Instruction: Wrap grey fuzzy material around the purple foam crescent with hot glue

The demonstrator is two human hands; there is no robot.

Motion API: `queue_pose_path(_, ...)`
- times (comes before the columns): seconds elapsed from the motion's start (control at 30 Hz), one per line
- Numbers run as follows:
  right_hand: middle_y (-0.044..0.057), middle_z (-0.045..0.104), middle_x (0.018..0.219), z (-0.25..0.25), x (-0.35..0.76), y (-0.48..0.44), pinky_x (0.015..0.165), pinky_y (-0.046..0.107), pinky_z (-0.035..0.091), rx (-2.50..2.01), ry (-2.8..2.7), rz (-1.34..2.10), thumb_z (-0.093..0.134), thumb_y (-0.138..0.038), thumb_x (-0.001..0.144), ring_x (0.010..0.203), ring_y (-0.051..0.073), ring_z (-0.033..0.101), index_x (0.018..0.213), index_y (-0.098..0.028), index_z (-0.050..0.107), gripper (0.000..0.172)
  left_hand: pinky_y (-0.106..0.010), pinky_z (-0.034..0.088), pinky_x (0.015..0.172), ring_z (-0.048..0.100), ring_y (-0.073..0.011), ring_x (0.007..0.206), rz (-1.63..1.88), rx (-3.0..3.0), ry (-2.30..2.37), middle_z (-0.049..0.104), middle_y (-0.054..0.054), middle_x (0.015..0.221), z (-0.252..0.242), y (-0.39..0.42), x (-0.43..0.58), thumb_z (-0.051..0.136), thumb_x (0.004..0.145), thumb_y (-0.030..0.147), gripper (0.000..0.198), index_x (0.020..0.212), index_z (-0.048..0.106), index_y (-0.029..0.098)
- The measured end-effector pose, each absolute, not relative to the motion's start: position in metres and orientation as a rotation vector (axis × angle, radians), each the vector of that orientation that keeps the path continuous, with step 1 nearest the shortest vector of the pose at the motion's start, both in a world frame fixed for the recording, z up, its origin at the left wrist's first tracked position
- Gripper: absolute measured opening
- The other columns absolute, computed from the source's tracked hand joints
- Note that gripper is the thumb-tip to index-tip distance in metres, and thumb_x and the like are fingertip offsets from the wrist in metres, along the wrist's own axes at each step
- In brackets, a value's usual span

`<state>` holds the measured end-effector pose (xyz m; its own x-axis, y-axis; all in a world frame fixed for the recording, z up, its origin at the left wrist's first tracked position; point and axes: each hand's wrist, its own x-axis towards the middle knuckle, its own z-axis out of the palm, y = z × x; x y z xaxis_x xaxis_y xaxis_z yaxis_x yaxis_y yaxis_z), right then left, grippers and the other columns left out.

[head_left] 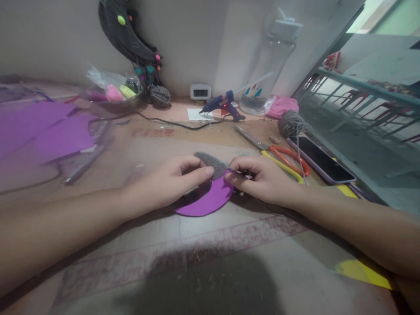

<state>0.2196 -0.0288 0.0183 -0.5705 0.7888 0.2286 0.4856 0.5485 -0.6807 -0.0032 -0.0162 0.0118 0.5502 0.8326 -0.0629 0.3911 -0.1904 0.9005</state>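
A purple crescent-shaped foam piece (208, 200) lies on the brown cardboard work surface (229, 245) in the middle. Its upper part is wrapped in grey yarn (210, 162). My left hand (170, 180) presses its thumb and fingers down on the wrapped part from the left. My right hand (262, 179) is closed in a pinch on the right tip of the piece, where a strand of the yarn runs.
Scissors with orange and yellow handles (278, 156), a ball of grey yarn (290, 123) and a phone (320, 158) lie to the right. A blue glue gun (223, 106), a small clock (200, 92) and a large clear bottle (269, 65) stand at the back. Purple foam sheets (49, 131) lie left.
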Motion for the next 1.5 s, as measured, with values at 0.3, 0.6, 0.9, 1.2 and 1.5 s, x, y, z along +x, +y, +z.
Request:
queue_pose_path(0.3,-0.004,0.049,0.058,0.019,0.219,-0.028,0.051,0.018,0.034,-1.025,-2.357,0.764,0.058,-0.027,0.089,0.054,0.008,0.044,0.067,-0.016,0.054,0.025,-0.022,0.033,0.047,0.046,-0.0101,0.055,0.592,1.613,1.016,0.056,0.002,0.069,0.002,-0.01,-0.008,0.056,0.087,0.055,0.037,0.084,0.063,0.019)
queue_pose_path(0.6,0.005,0.062,0.093,0.013,0.226,-0.029,0.069,0.027,0.044,-0.911,-2.188,0.482,0.047,-0.041,0.097,0.078,0.015,0.057,0.112,-0.017,0.055,0.03,-0.02,0.029,0.04,0.045,-0.0077,0.047,0.606,1.567,1.045,0.056,0.004,0.061,0.009,-0.018,-0.002,0.055,0.089,0.049,0.033,0.074,0.059,0.019)
queue_pose_path(0.9,0.006,0.061,0.082,0.013,0.226,-0.034,0.063,0.027,0.041,-0.628,-2.499,-0.022,0.044,-0.046,0.098,0.069,0.016,0.055,0.118,-0.014,0.057,0.04,-0.02,0.035,0.046,0.049,-0.0087,0.052,0.652,1.728,1.064,0.057,0.004,0.061,0.011,-0.015,-0.005,0.053,0.091,0.047,0.036,0.07,0.059,0.018)
queue_pose_path(1.2,0.005,0.066,0.08,0.011,0.222,-0.037,0.061,0.025,0.041,-0.649,-2.583,0.167,0.046,-0.045,0.097,0.067,0.014,0.057,0.104,-0.01,0.061,0.039,-0.023,0.036,0.052,0.05,-0.0096,0.055,0.66,1.649,1.06,0.058,0.003,0.06,0.012,-0.014,-0.004,0.056,0.089,0.044,0.036,0.065,0.059,0.017)
queue_pose_path(1.5,0.005,0.067,0.08,0.012,0.223,-0.036,0.063,0.027,0.038,-0.821,-2.517,-0.053,0.049,-0.039,0.096,0.069,0.016,0.058,0.103,-0.012,0.063,0.031,-0.022,0.035,0.052,0.047,-0.0088,0.055,0.634,1.599,1.025,0.055,0.005,0.06,0.01,-0.014,-0.005,0.055,0.089,0.042,0.034,0.066,0.056,0.018)
